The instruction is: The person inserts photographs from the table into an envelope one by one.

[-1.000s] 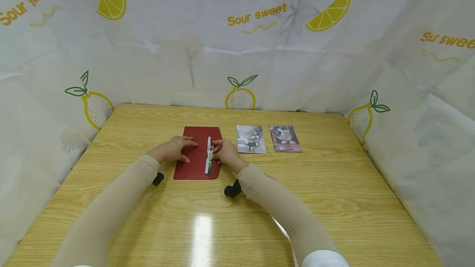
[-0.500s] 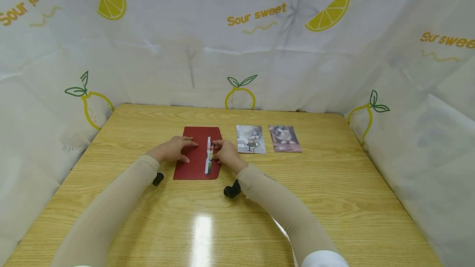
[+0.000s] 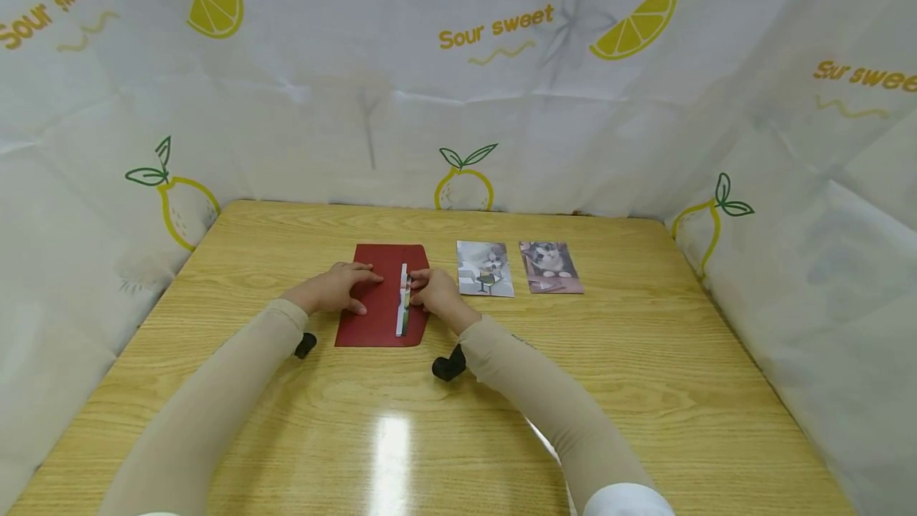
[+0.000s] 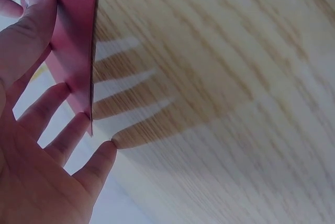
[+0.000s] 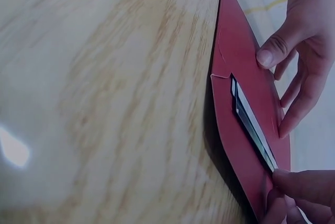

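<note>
Barely anything is shifting since the earlier head frames: both hands are keeping their spots and the cards on the right are staying put. Left hand [image 3: 333, 289] is lying spread, fingers apart and nearly straight, touching the red envelope [image 3: 378, 305] on its left part; one fingertip is reaching just past the envelope's edge. Right hand [image 3: 440, 297] is narrowed, thumb and fingers pinching the narrow card strip [image 3: 400, 321] on the envelope's right part. How far the strip is sitting inside, can't tell.

Envelope is lying left of centre on the wooden surface [image 3: 573, 388], nearer the far edge than the near one. Grey picture card [image 3: 485, 269] is lying just right of the right hand, apart from the envelope; dark picture card [image 3: 550, 267] is lying right beside it, gap between. White curtain [image 3: 286, 110] is closing off the far edge. Room is opening widest right of the cards and on the near side of the envelope.
</note>
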{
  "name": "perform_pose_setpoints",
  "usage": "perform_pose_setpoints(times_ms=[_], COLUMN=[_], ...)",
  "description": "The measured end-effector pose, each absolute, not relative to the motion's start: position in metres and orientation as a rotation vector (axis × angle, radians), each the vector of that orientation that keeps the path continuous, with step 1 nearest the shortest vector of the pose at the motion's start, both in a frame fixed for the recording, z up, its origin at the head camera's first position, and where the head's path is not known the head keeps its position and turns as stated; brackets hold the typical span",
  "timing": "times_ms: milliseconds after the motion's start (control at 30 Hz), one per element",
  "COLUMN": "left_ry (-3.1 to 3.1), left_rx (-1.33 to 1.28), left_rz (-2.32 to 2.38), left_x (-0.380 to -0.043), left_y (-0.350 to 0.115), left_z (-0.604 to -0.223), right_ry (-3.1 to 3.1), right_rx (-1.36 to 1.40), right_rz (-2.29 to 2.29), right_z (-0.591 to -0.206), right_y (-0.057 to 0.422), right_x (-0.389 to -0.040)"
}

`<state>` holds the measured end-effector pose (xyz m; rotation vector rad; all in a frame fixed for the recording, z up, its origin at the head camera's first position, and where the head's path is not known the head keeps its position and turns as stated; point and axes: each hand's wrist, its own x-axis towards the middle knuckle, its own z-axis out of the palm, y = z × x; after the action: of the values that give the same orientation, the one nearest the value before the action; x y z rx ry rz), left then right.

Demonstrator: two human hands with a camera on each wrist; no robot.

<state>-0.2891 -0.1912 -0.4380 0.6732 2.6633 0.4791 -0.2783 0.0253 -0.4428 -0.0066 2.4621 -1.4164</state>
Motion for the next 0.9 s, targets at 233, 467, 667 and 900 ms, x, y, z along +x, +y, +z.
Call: perform_pose_setpoints(times_ms=[233, 467, 667, 900], left_ry=[2.664, 2.662, 2.657, 2.663], left_rx=[0.696, 0.692, 0.674, 0.66], left_rz=[0.467, 0.475, 0.492, 0.487], left_x=[-0.289, -0.289, -0.29, -0.289], left_y=[-0.191, -0.192, -0.19, -0.192], left_z=[-0.437, -0.438, -0.44, -0.44], right_ry=[2.46, 2.416, 2.233, 2.052], right_rx=[-0.007, -0.011, -0.038, -0.17], right_rz=[-1.412, -1.458, -1.6, -1.807], right_z=[-0.442, -0.444, -0.44, -0.419], right_y=[0.024, 0.026, 0.038, 0.071], right_x=[-0.279, -0.28, -0.28, -0.277])
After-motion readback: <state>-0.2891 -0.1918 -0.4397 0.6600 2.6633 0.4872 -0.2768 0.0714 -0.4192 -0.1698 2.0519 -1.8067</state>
